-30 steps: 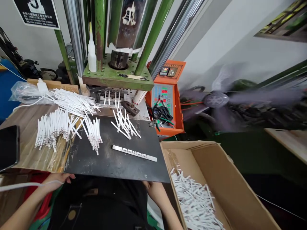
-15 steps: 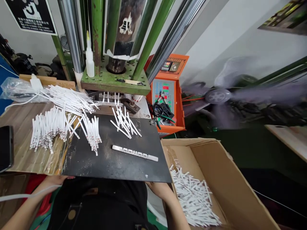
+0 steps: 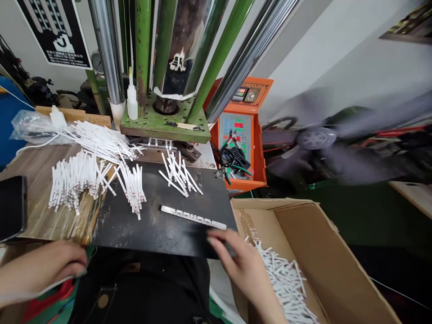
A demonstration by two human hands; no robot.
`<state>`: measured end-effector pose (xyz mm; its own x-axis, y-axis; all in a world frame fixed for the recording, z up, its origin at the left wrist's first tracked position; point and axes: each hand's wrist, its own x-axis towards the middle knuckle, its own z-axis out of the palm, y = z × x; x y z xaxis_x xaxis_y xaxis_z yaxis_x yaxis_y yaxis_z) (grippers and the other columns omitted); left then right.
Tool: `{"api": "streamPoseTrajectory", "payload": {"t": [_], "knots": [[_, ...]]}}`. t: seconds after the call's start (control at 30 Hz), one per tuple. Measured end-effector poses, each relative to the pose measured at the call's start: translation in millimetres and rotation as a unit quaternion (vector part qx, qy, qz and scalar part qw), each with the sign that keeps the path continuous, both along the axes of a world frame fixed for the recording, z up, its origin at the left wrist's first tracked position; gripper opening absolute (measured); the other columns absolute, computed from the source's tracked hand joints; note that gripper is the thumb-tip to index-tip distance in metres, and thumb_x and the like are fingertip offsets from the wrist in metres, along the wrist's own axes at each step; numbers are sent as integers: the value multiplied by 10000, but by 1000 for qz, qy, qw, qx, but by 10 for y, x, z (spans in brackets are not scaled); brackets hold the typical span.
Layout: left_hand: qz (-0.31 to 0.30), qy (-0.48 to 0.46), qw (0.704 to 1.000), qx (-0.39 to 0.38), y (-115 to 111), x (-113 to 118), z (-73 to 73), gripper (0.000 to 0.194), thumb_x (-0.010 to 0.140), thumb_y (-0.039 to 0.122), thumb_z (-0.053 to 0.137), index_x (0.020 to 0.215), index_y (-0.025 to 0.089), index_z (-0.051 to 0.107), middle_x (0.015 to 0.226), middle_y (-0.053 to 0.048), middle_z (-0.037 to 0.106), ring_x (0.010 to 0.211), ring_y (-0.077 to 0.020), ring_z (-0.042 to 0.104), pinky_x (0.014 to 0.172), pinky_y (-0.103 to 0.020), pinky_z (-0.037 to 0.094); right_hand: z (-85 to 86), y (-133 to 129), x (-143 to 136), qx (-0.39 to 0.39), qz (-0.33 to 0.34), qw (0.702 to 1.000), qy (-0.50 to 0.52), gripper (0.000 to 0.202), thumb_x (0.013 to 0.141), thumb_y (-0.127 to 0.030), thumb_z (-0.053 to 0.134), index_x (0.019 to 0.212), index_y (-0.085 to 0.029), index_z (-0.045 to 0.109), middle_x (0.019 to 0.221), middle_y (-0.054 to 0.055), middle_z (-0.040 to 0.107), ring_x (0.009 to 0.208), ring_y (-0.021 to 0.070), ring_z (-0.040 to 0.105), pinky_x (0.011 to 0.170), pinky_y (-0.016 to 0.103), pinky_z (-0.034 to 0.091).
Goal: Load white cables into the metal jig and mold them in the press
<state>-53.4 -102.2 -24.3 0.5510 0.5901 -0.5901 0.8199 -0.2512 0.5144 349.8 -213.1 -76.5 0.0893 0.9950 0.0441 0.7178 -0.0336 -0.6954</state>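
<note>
Your right hand point(image 3: 245, 265): over the near right edge of the black plate point(image 3: 138, 234); thumb and forefinger curve toward each other, a gap between them; you can't tell whether their blurred tips touch.
Your left hand point(image 3: 54, 263): at the near left table edge; fingers curled together; white cable point(image 3: 23, 294) along it.
Slotted bar point(image 3: 193, 218): flat on the plate, near your right fingertips.
White strips point(image 3: 133, 186): bunched beyond the bar.

1 black phone point(image 3: 13, 208), 1 blurred fan point(image 3: 316, 138)
</note>
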Motion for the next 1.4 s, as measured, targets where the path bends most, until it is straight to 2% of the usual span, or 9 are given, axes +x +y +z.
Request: {"api": "streamPoseTrajectory", "payload": {"t": [0.13, 0.27, 0.47, 0.63, 0.77, 0.97, 1.1, 1.27, 1.4], "knots": [[-96, -89, 982, 137, 462, 531, 291, 244, 907, 365, 471, 908, 228, 673, 908, -48, 637, 850, -196, 579, 770, -270, 424, -134, 433, 39, 91, -7, 988, -121, 277, 899, -399, 507, 1000, -201, 673, 971, 131, 655, 938, 304, 555, 842, 472, 430], [-190, -122, 939, 261, 712, 978, 58, 216, 885, 183, 460, 1025, 192, 624, 1051, -75, 542, 858, -183, 527, 729, -270, 392, -219, 443, -66, 110, 88, 987, -76, 216, 946, -260, 452, 962, -181, 652, 902, 104, 632, 860, 241, 547, 783, 386, 454], [-238, -132, 913, 302, 721, 1084, -191, 215, 909, 212, 433, 853, 174, 637, 972, -54, 506, 720, -143, 471, 640, -254, 364, 126, 764, -431, 0, 194, 980, -53, 175, 926, -301, 551, 1020, -184, 643, 938, 82, 643, 877, 204, 603, 793, 320, 474], [-185, -212, 907, 313, 725, 869, -300, 298, 966, 258, 379, 951, 200, 671, 1065, -75, 618, 886, -161, 590, 790, -268, 460, 329, 1619, -987, -120, 139, 972, -145, 381, 913, -471, 548, 1059, -122, 591, 1015, 148, 667, 923, 265, 651, 765, 340, 483], [-79, -316, 882, 340, 657, 749, -354, 252, 965, 274, 441, 988, 201, 681, 1056, -64, 689, 1007, -154, 632, 924, -259, 481, 338, 1910, -1326, -136, 164, 959, -189, 354, 859, -333, 615, 1114, -95, 557, 1093, 197, 652, 977, 318, 651, 760, 364, 493], [-35, -290, 908, 302, 519, 791, -239, 278, 944, 330, 475, 971, 197, 718, 1011, -42, 728, 958, -166, 670, 898, -274, 522, 417, 1883, -946, -146, 173, 962, -151, 37, 784, -132, 588, 791, -165, 572, 796, 56, 672, 721, 194, 662, 633, 257, 471], [22, -262, 922, 286, 463, 997, -188, 306, 914, 381, 492, 1010, 186, 707, 1058, -66, 705, 923, -187, 663, 878, -317, 523, 431, 1682, -637, -173, 154, 965, 121, 205, 774, -210, 573, 613, -198, 447, 517, -73, 446, 388, 82, 452, 409, 205, 366], [177, -327, 923, 95, 480, 1423, -235, 694, 760, 368, 656, 1377, 129, 447, 942, -58, 717, 702, -146, 650, 667, -267, 541, 369, 1465, -651, -104, 141, 927, 331, 276, 663, -405, 693, 646, -178, 538, 541, -64, 488, 453, 77, 438, 437, 208, 391], [201, -350, 915, 20, 465, 1567, -216, 520, 720, 317, 649, 1193, 106, 611, 695, -3, 661, 596, -127, 609, 570, -227, 490, 356, 1316, -624, -18, 97, 953, 285, 273, 656, -372, 709, 575, -167, 548, 515, -56, 493, 485, 78, 422, 467, 206, 350]]}}
